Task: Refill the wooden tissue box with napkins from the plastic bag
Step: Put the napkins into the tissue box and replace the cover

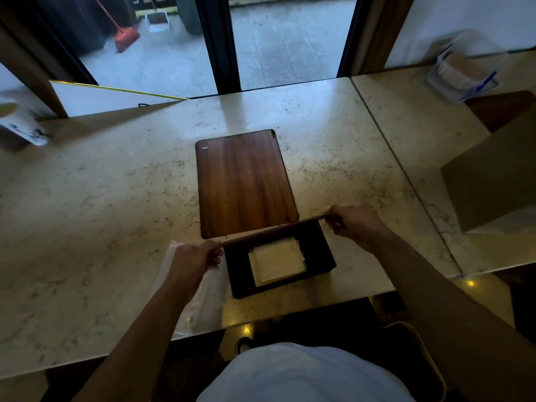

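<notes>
1. A person is standing at a pale marble-patterned stone table (116,198), with both bare forearms reaching forward over its near edge.
2. The dark wooden rectangular tissue box (319,250) is sitting open on the table near that edge, and a stack of white square napkins (275,261) is lying inside it, slightly fanned.
3. The left hand (194,259) and the right hand (353,220) are both gripping a thin dark wooden edge (272,231), seemingly the box lid seen edge-on, which is spanning the far side of the box; the fingers of each hand are pinching one end of it.
4. A brown wooden board with rounded corners (243,181) is lying flat on the table just beyond the box.
5. The clear crumpled plastic bag (203,300) is lying on the table just left of the box, partly under the left forearm.
6. A clear plastic container with blue trim (461,74) is sitting at the far right.
</notes>
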